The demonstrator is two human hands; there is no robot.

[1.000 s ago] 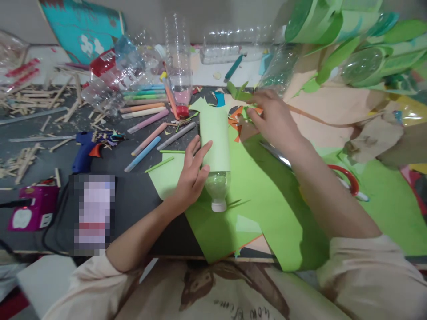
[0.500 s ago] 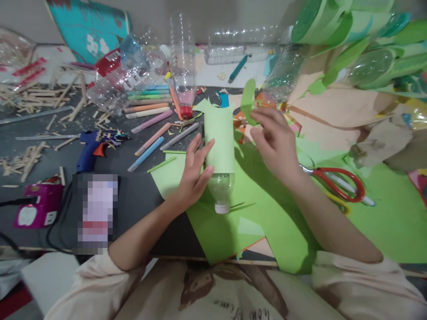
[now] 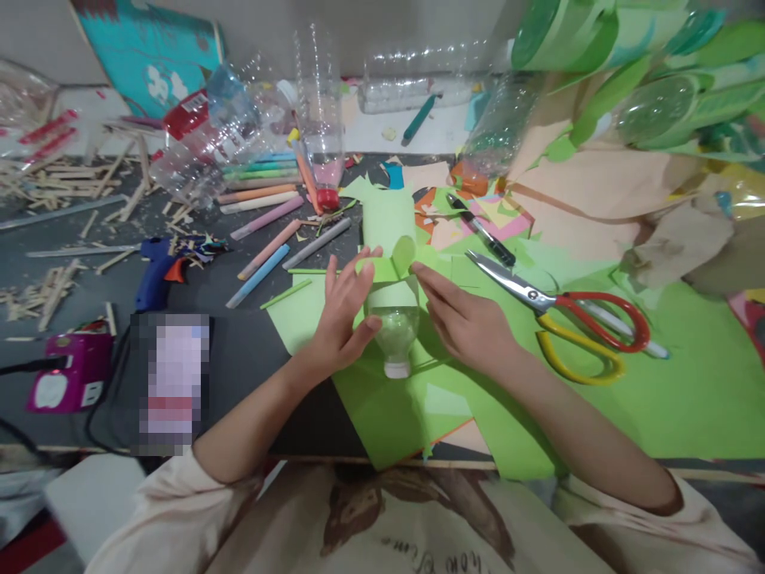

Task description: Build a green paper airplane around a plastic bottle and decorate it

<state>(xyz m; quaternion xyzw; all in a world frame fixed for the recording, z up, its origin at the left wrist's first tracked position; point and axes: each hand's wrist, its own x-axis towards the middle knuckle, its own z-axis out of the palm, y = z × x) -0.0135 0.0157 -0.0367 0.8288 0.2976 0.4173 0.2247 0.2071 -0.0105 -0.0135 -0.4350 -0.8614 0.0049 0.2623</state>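
Observation:
A plastic bottle wrapped in light green paper [image 3: 390, 231] lies on green paper sheets [image 3: 418, 399], its white cap [image 3: 396, 370] toward me. My left hand [image 3: 343, 315] rests against the bottle's left side, fingers spread over a small green paper cut-out [image 3: 394, 259] laid across it. From the right, my right hand [image 3: 466, 319] presses the same cut-out with its fingers stretched out.
Red-and-yellow scissors [image 3: 574, 315] and a black pen [image 3: 481, 229] lie to the right. Coloured markers [image 3: 268, 247], a blue glue gun [image 3: 156, 271], wooden sticks [image 3: 53, 191] and clear bottles [image 3: 215, 135] crowd the left and back. A purple box [image 3: 63, 383] sits at near left.
My right hand came back from the far paper scraps with a green cut-out and set it on the bottle. My left hand shifted onto the cut-out.

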